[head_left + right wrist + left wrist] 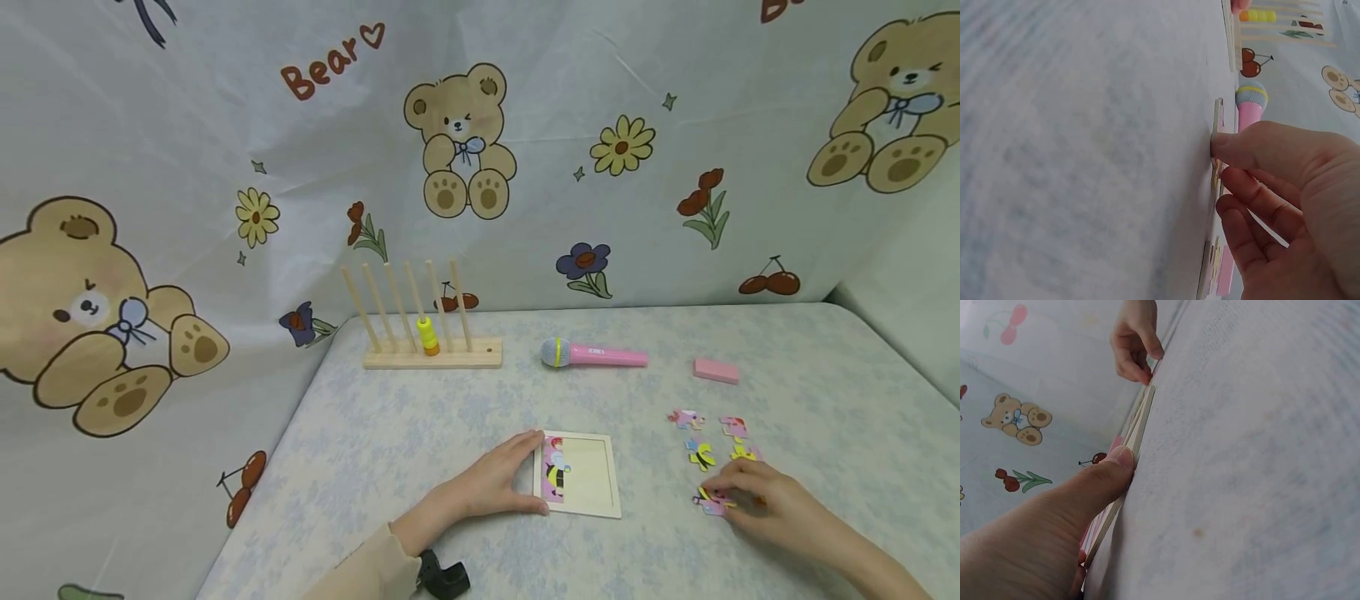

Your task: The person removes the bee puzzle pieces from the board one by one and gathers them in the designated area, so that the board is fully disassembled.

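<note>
A shallow puzzle board [592,475] lies on the table in the head view, with joined pink, yellow and black pieces [553,479] along its left side. My left hand [498,479] holds the board by its left end, thumb at the near edge and fingers at the far edge; the left wrist view shows the thumb [1116,464] against its rim. To the right, my right hand [780,508] pinches a pink puzzle piece [708,505] at the tabletop. Its fingers partly cover this piece. In the right wrist view the piece [1218,115] appears edge-on at the thumb.
Several loose puzzle pieces [701,454] lie just beyond my right hand. Farther back are a pink toy microphone [607,357], a pink block [716,371] and a wooden peg stand [450,358] with yellow and orange beads on one peg. A bear-print cloth hangs behind the table.
</note>
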Available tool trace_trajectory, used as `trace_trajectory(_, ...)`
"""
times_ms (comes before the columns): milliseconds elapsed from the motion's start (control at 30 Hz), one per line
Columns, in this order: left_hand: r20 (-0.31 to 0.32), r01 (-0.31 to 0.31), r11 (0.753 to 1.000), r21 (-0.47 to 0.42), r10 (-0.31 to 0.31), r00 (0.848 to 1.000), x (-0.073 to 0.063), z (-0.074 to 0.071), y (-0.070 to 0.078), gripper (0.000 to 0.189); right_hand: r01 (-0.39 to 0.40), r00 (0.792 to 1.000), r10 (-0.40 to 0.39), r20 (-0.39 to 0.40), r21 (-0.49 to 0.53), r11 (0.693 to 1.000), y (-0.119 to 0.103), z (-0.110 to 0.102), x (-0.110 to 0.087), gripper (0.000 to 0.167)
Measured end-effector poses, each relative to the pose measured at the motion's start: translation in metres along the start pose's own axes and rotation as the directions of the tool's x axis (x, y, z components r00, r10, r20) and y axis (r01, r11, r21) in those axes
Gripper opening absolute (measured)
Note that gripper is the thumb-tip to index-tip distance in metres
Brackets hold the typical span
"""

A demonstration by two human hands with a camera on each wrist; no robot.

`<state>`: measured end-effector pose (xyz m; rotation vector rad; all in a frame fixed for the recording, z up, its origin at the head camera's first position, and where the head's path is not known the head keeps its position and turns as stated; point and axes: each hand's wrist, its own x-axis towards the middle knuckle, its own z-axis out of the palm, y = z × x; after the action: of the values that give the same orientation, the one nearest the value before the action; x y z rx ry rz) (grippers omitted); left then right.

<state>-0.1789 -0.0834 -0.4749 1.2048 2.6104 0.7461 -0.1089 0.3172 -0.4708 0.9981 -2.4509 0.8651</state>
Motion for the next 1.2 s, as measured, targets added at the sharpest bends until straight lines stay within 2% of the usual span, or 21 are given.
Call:
trace_trajectory(133, -0.001, 0.015, 1.000, -0.006, -0.015, 1.000, -0.003, -0.001, 0.000, 0.097, -0.018, 1.000, 0.018, 0.001, -0.041, 0.999, -0.002, 0.000, 0.005, 0.052)
trace_trajectory(233, -0.014, 0.016, 1.000, 0.002, -0.016, 1.000, -0.004, -0.002, -0.002, 0.099, -0.095, 0.995, 0.095, -0.011, -0.086, 0.992, -0.009, -0.005, 0.016, 0.044)
trace_trajectory(367, -0.025, 0.010, 1.000, 0.009, -0.010, 1.000, -0.003, -0.002, -0.003, 0.101, -0.198, 0.980, 0.192, -0.055, -0.121, 0.973, -0.025, -0.015, 0.042, 0.035)
trace_trajectory(467, -0.025, 0.008, 1.000, 0.010, -0.008, 1.000, -0.001, -0.004, -0.003, 0.101, -0.208, 0.977, 0.198, -0.084, -0.138, 0.968, -0.037, -0.015, 0.066, 0.034)
trace_trajectory(567, -0.020, 0.011, 1.000, 0.008, -0.011, 1.000, -0.001, -0.005, -0.003, 0.101, -0.192, 0.980, 0.185, -0.076, -0.106, 0.976, -0.045, -0.004, 0.088, 0.032)
trace_trajectory(667, -0.012, 0.020, 1.000, 0.004, -0.020, 1.000, 0.000, -0.005, -0.003, 0.101, -0.185, 0.983, 0.185, -0.019, -0.014, 0.983, -0.052, 0.014, 0.109, 0.028)
trace_trajectory(833, -0.003, 0.023, 1.000, -0.006, -0.023, 1.000, 0.002, -0.004, -0.002, 0.100, -0.235, 0.970, 0.222, 0.099, 0.145, 0.961, -0.056, 0.047, 0.136, 0.026)
trace_trajectory(1067, 0.002, -0.002, 1.000, -0.005, 0.002, 1.000, 0.005, -0.003, 0.001, 0.099, -0.313, 0.947, 0.277, 0.166, 0.270, 0.910, -0.052, 0.084, 0.142, 0.024)
trace_trajectory(1200, -0.006, -0.002, 1.000, 0.013, 0.002, 1.000, 0.003, -0.003, 0.001, 0.099, -0.326, 0.942, 0.284, 0.180, 0.279, 0.903, -0.051, 0.098, 0.140, 0.024)
